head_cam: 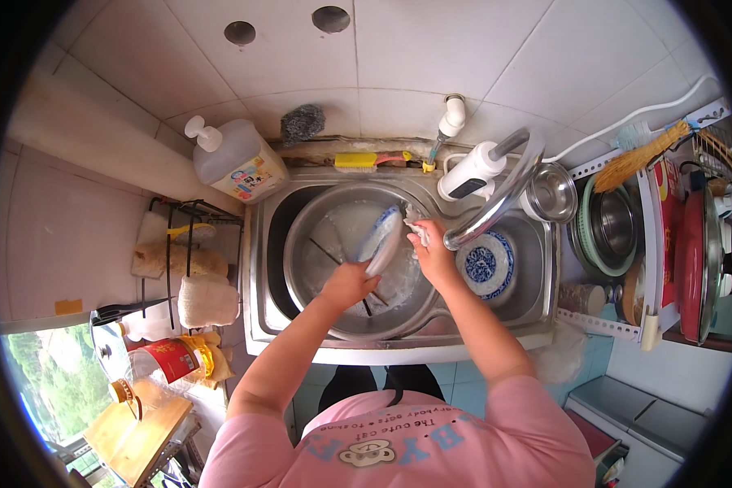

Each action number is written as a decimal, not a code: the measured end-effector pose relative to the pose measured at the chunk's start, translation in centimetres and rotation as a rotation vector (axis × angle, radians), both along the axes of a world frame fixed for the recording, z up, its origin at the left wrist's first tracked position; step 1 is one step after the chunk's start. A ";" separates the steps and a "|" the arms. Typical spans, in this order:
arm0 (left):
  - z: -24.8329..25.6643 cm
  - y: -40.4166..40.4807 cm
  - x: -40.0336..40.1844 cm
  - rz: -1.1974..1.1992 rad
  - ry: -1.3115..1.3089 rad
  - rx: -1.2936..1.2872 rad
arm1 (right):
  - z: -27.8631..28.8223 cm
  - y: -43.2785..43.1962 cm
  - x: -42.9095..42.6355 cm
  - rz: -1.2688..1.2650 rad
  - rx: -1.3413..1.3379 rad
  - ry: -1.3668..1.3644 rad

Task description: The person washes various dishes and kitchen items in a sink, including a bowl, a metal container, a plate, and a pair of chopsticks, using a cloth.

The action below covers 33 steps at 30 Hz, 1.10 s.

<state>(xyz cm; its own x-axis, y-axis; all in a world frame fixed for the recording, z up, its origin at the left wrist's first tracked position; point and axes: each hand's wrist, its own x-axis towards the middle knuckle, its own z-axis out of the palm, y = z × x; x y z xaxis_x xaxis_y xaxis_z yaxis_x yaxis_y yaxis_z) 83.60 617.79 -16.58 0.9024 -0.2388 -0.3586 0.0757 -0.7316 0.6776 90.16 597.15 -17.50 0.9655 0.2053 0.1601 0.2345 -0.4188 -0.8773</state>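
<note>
My left hand (349, 284) grips the near rim of a blue-and-white plate (383, 239), which is tilted up on its edge. Below it is a large round metal basin (294, 287) with cloudy water, set in the left bowl of the sink. Chopsticks (324, 250) rest in that water, partly under my left hand. In my right hand (432, 251) is a crumpled white cloth (416, 224), held just right of the plate's upper end. Another blue-and-white plate (487, 263) lies flat in the right sink bowl.
A curved chrome faucet (518, 195) reaches over the right bowl. Behind the sink are a soap pump bottle (241, 161), a yellow-and-red brush (372, 160) and a steel-wool scrubber (303, 124). A wire rack (189, 244) with sponges hangs at left; stacked bowls (610, 222) stand on the right shelf.
</note>
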 end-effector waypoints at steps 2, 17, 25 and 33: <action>0.5 0.3 0.0 0.118 0.066 -0.087 | -4.3 -0.6 0.5 0.013 -0.172 -0.120; 1.2 3.8 -1.5 0.569 0.446 -0.736 | -13.3 3.5 -0.9 -0.018 -0.354 0.161; 1.7 3.6 -1.2 0.570 0.475 -0.785 | 1.0 7.9 -3.5 0.092 0.776 0.521; -1.1 1.0 -0.9 0.312 -0.420 -0.573 | 2.7 11.1 -4.1 0.278 0.041 -0.179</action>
<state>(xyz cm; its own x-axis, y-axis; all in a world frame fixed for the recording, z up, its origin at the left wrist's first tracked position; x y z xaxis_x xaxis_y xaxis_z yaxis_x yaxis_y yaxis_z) 82.73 618.78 -17.71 0.9913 0.0042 0.1317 -0.1266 -0.2452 0.9612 86.02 608.27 -14.80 0.8291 0.4468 0.3361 0.4871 -0.2825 -0.8264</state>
